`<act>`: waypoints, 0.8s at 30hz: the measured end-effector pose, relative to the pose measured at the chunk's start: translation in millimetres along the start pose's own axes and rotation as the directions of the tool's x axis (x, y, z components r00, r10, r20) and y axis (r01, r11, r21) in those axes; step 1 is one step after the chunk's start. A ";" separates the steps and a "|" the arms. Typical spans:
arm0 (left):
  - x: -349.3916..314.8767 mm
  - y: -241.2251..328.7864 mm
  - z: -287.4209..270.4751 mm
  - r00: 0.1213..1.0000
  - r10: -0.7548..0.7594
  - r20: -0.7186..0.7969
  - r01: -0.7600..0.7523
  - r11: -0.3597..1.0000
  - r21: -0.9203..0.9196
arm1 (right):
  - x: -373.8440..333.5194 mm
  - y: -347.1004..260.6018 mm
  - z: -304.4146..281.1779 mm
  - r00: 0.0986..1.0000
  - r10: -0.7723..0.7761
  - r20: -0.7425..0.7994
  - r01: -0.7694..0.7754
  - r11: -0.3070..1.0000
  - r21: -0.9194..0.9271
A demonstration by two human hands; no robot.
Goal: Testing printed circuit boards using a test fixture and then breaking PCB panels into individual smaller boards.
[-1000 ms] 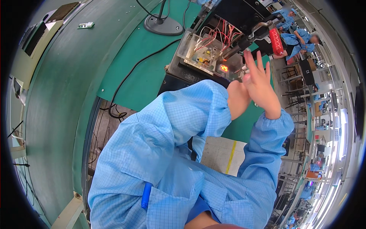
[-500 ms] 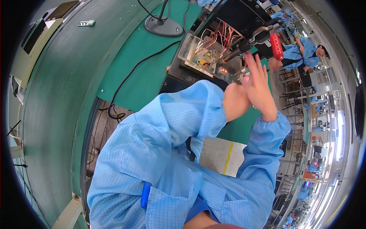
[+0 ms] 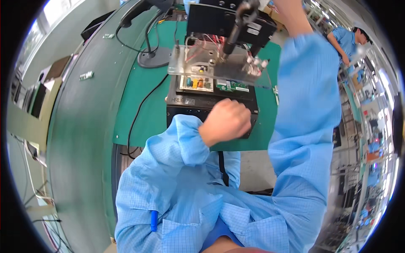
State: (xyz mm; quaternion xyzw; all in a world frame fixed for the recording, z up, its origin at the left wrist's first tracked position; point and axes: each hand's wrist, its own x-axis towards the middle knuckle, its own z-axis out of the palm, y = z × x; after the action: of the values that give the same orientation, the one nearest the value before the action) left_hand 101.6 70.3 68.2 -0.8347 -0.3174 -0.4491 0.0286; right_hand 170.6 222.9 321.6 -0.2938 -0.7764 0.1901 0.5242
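Note:
My left hand (image 3: 228, 120) is closed in a fist over the front of a black test fixture (image 3: 179, 101), with nothing showing from its fingers. My right hand (image 3: 293, 12) is raised at the top edge beside the toggle clamp (image 3: 240, 25); its fingers are cut off from view. In the fixture lie a pale circuit board (image 3: 206, 86) with yellow and blue parts and a green circuit board (image 3: 232, 86). Above them hangs a clear plate (image 3: 181, 65), carrying wires and white-tipped parts (image 3: 256, 65). The clamp's red handle is out of sight.
A grey stand base (image 3: 152, 61) and black cable (image 3: 141, 105) are on the green mat (image 3: 135, 92), left of the fixture. Small boards (image 3: 86, 76) lie on the long green surface (image 3: 80, 139) further left. A co-worker (image 3: 348, 42) is at the far right.
My right hand has moved up and away from my left, which has moved left to the fixture's front. The clear plate now stands raised above the boards. The view has shifted.

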 end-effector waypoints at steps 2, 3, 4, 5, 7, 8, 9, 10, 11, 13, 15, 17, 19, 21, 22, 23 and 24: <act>2.8 -19.3 7.4 0.996 -0.033 -0.078 0.037 0.998 0.052 | 42.6 54.7 -7.2 0.999 0.021 0.041 -0.016 0.991 -0.134; 1.4 -32.2 13.9 0.989 -0.041 -0.140 0.063 0.985 0.162 | 44.5 71.8 -0.9 0.987 -0.015 0.159 0.017 1.000 -0.012; 1.2 -37.4 16.3 0.985 -0.097 -0.145 0.133 0.955 0.265 | 36.7 76.6 -4.8 0.980 -0.053 0.193 0.085 0.983 -0.162; 0.2 -41.6 19.6 0.976 -0.149 -0.160 0.198 0.910 0.363 | 28.6 81.7 -9.5 0.969 -0.081 0.233 0.152 0.939 -0.309; 5.2 -41.3 17.5 0.969 -0.241 -0.055 0.242 0.882 0.405 | -3.8 75.0 -1.4 0.990 -0.141 0.027 0.113 0.652 -0.749; 9.7 -39.4 16.2 0.939 -0.343 0.024 0.297 0.843 0.448 | -8.6 83.4 -8.9 0.986 -0.156 -0.063 0.072 0.730 -0.680; 12.1 -42.3 13.4 0.943 -0.329 0.038 0.279 0.849 0.449 | -17.2 77.8 -17.6 0.985 -0.152 -0.082 0.056 0.729 -0.683; 12.2 -47.5 13.1 0.959 -0.283 0.021 0.243 0.856 0.456 | -34.0 70.2 -26.1 0.966 -0.192 -0.174 0.048 0.794 -0.606; 12.3 -52.7 13.1 0.971 -0.239 0.003 0.211 0.861 0.463 | -48.0 66.1 -35.1 0.938 -0.221 -0.266 0.052 0.851 -0.523; 17.9 -52.4 8.0 0.959 -0.283 -0.001 0.257 0.868 0.424 | -78.8 82.7 -65.5 0.934 -0.176 -0.310 -0.003 0.867 -0.499; 16.9 -54.0 4.4 0.981 -0.193 -0.020 0.190 0.938 0.289 | -107.3 105.6 -102.2 0.926 -0.136 -0.353 -0.058 0.871 -0.487; 6.9 -54.1 -0.9 0.990 -0.131 0.054 0.115 0.966 0.234 | -137.3 138.0 -131.1 0.919 0.100 -0.381 -0.306 0.789 -0.532; -1.1 -42.1 -14.4 0.996 0.004 0.090 -0.020 0.983 0.182 | -178.2 188.8 -146.2 0.895 0.215 -0.391 -0.432 0.635 -0.640; -9.9 -17.2 -39.8 0.996 0.089 -0.022 -0.086 0.992 0.087 | -222.9 225.2 -151.8 0.840 0.436 -0.321 -0.524 0.505 -0.686; -14.2 -9.7 -53.3 0.992 0.092 -0.088 -0.085 0.993 0.076 | -246.3 240.8 -153.4 0.813 0.507 -0.288 -0.536 0.458 -0.709; -17.4 -8.4 -71.6 0.979 0.086 -0.186 -0.078 0.996 0.050 | -264.6 251.3 -148.7 0.785 0.570 -0.243 -0.536 0.427 -0.728; -29.7 -18.1 -81.6 0.940 0.049 -0.339 -0.036 0.998 0.044 | -279.9 260.3 -140.5 0.792 0.556 -0.253 -0.527 0.411 -0.744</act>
State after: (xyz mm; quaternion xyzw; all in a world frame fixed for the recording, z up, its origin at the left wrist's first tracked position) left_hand 20.1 42.7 89.7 -0.7508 -0.2978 -0.5795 0.1083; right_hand 445.3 234.1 21.2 -0.7226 -0.6491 -0.0054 0.2375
